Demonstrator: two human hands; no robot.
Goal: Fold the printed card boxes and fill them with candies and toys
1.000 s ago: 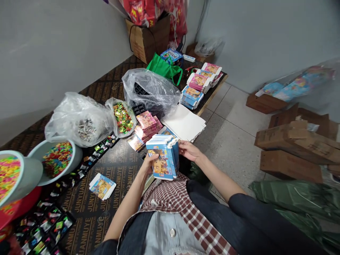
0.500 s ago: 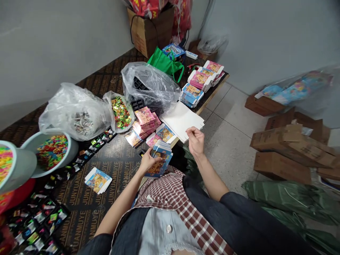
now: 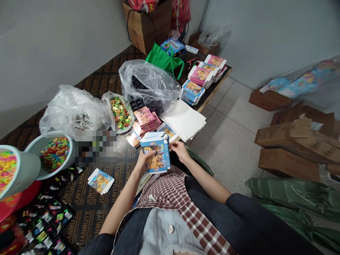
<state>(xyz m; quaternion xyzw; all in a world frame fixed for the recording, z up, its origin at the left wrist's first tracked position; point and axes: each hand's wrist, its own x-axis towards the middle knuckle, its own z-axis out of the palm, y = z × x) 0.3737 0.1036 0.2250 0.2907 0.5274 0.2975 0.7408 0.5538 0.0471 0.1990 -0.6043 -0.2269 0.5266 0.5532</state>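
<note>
My left hand is wrapped round a stack of flat blue printed cartons, its thumb across the front. The stack stands tilted above my lap, with white flaps fanned at the top. At its right edge is my right hand, thumb and fingers pinched together; what lies between them is too small to make out. Just behind the stack are white sheets and pink printed cartons. A few loose blue cartons lie on the table to the left of my left forearm.
Tubs of colourful small pieces and black trays of little packets stand at the left. Clear plastic bags and a green bag sit further back. More carton stacks line the table's right edge; brown boxes are on the floor.
My right hand has come down and left to the stack's right edge. My left hand has raised the stack slightly and turned its printed face toward me.
</note>
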